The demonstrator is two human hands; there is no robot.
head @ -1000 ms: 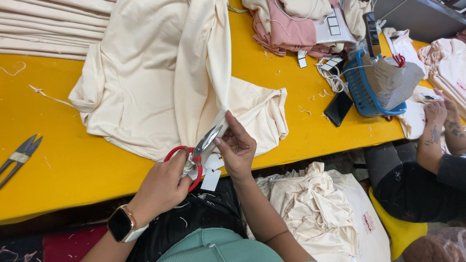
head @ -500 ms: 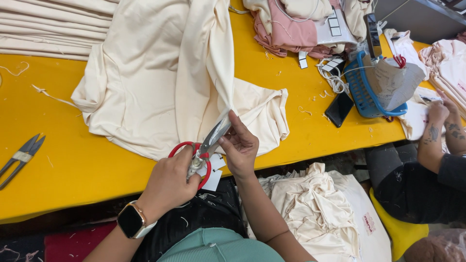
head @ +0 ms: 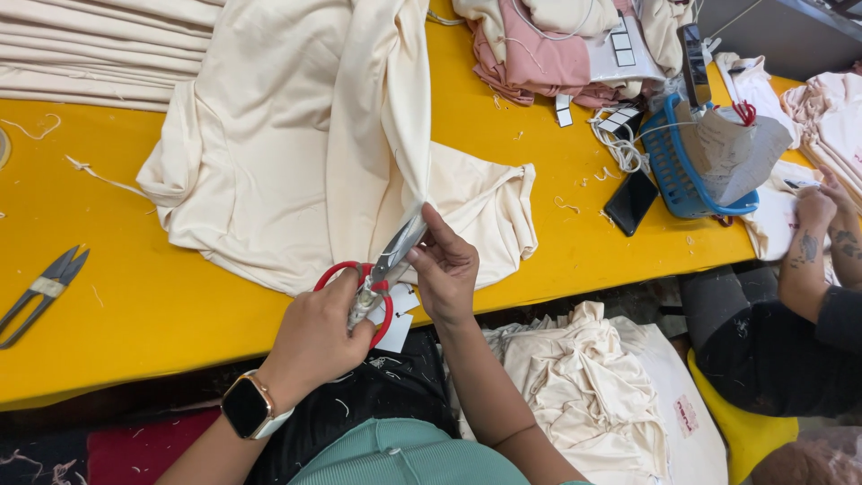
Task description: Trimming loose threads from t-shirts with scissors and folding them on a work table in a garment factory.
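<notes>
Left hand (head: 319,337) grips the red-handled scissors (head: 377,278) at the near edge of the yellow table (head: 135,296), blades angled up toward the cream garment (head: 296,153) spread across it. Right hand (head: 446,269) pinches the blade tip and cloth edge. Thread snips (head: 40,292) lie far left.

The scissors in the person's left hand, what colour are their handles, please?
Red, seen in the head view: scissors, left hand.
</notes>
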